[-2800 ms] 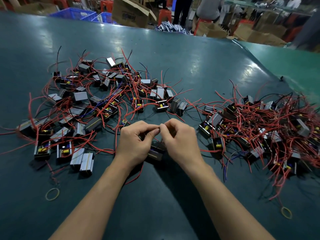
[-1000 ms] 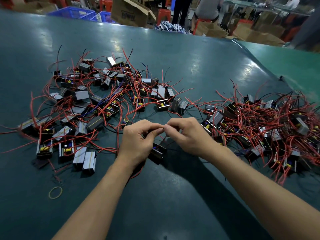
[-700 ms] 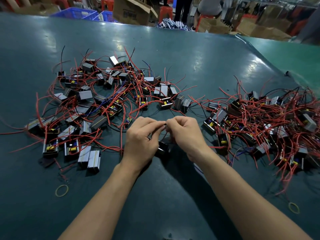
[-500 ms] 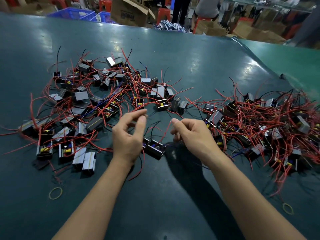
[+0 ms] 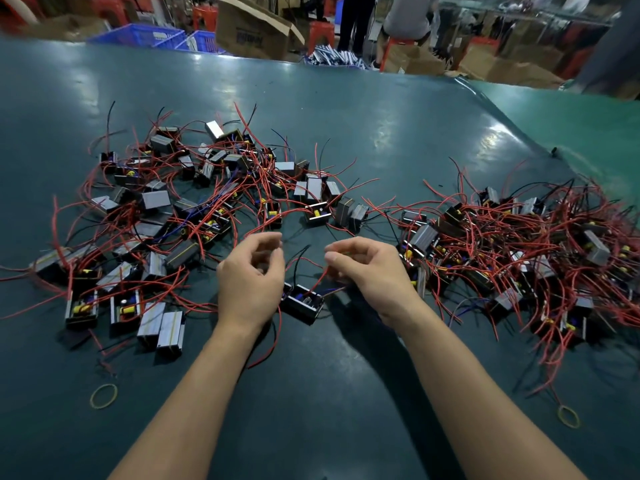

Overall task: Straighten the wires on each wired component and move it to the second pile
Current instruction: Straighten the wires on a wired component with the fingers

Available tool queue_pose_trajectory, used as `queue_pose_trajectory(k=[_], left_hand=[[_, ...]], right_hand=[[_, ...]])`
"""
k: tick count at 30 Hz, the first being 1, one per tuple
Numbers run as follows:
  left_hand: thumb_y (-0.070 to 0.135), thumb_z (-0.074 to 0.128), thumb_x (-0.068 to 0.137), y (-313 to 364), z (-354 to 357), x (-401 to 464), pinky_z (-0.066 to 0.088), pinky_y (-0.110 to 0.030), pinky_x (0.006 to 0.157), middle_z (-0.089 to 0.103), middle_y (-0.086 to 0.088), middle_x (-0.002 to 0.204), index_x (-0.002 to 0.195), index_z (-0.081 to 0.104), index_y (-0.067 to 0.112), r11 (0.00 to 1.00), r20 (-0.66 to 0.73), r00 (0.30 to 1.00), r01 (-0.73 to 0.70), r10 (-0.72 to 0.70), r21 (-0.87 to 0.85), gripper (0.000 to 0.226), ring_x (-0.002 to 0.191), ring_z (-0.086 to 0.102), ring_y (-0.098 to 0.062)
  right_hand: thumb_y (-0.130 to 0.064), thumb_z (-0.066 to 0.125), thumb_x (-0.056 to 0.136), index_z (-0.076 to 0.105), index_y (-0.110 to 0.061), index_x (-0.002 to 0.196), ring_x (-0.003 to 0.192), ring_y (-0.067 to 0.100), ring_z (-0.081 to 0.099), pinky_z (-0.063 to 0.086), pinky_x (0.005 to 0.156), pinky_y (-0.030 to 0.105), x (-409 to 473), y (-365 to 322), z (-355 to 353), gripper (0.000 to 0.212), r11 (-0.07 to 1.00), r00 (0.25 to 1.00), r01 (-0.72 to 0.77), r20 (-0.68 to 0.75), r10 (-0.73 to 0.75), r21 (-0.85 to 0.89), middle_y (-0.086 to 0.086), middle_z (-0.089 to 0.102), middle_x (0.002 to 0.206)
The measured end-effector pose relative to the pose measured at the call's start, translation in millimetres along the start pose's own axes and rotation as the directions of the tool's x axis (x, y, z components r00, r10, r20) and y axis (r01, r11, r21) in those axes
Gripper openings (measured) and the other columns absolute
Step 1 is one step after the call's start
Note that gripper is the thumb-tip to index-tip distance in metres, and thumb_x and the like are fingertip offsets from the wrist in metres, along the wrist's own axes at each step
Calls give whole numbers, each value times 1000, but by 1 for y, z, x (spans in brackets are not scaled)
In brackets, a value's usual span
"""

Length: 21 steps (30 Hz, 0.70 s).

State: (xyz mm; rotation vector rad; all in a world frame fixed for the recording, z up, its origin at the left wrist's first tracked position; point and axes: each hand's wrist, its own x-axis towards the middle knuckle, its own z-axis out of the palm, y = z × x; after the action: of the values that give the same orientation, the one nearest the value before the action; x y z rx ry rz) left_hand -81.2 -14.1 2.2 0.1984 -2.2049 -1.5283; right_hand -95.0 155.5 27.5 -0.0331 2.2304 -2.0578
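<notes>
A small black wired component lies on the dark green table between my two hands. A red wire rises from it into the fingertips of my right hand, which pinches it. A black wire curves up between the hands. My left hand hovers just left of the component, fingers loosely curled and slightly blurred, with nothing seen in them. A big pile of components with red wires spreads to the left. A second pile lies to the right.
Two yellow rubber bands lie on the near table, one at the left and one at the right. Beyond the far edge stand cardboard boxes, blue crates and people.
My hands were pinched together over the component. They have since drawn apart, the left letting go and the right keeping the red wire, and the component now lies uncovered on the table.
</notes>
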Motion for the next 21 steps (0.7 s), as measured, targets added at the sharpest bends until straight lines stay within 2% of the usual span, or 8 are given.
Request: queue_pose_trajectory(k=[2, 7, 11, 14, 16, 19, 21], left_hand=[[8, 68, 87, -2, -2, 2, 52, -14, 65, 70, 10, 93, 98, 68, 31, 996, 20, 1000, 26, -24, -82, 25, 73, 63, 0], [23, 69, 89, -1, 2, -3, 54, -21, 71, 73, 12, 79, 88, 76, 24, 1000, 230, 973, -30, 29, 0, 7, 75, 69, -5], [12, 69, 90, 2, -3, -4, 58, -26, 71, 75, 2, 77, 90, 76, 20, 984, 359, 933, 30, 35, -175, 11, 76, 73, -12], [5, 65, 90, 3, -8, -2, 56, -21, 74, 76, 0, 84, 97, 74, 20, 956, 313, 949, 60, 34, -287, 19, 85, 73, -13], [-2, 61, 91, 3, -12, 1, 55, -20, 77, 77, -2, 91, 103, 71, 18, 911, 283, 959, 132, -18, -389, 26, 89, 71, -12], [-2, 61, 90, 2, -16, 4, 53, -18, 66, 76, -5, 93, 105, 70, 12, 856, 255, 962, 212, -99, -471, 23, 73, 67, -10], [1, 62, 90, 2, -17, 5, 52, -18, 59, 76, -7, 92, 106, 69, 8, 829, 257, 958, 246, -128, -502, 18, 70, 67, -11]], right_hand=[[-1, 71, 85, 69, -5, 89, 60, 9, 68, 51, 60, 16, -6, 5, -3, 6, 998, 1000, 25, -3, -25, 65, 1, 71, 65], [-3, 62, 92, 68, -5, 93, 69, 16, 71, 55, 65, 22, -12, 11, -8, 6, 990, 997, 80, 8, -81, 120, 6, 73, 72], [-3, 59, 94, 63, -4, 93, 70, 18, 71, 56, 66, 25, -12, 11, -13, 4, 985, 996, 66, 41, -74, 160, 9, 74, 73], [-2, 60, 92, 59, -3, 92, 74, 22, 72, 57, 68, 26, -12, 14, -15, 2, 975, 996, 61, 56, -74, 212, 14, 74, 77], [-1, 61, 91, 58, -3, 91, 73, 24, 73, 56, 68, 26, -11, 15, -16, 4, 966, 996, 56, 52, -71, 254, 16, 74, 79], [-3, 64, 89, 55, -3, 91, 72, 27, 73, 57, 68, 28, -10, 18, -16, 9, 956, 997, 46, 48, -63, 290, 19, 74, 80], [-7, 67, 86, 55, -4, 90, 72, 29, 73, 57, 67, 30, -11, 17, -17, 13, 957, 996, 50, 50, -67, 284, 20, 74, 80]])
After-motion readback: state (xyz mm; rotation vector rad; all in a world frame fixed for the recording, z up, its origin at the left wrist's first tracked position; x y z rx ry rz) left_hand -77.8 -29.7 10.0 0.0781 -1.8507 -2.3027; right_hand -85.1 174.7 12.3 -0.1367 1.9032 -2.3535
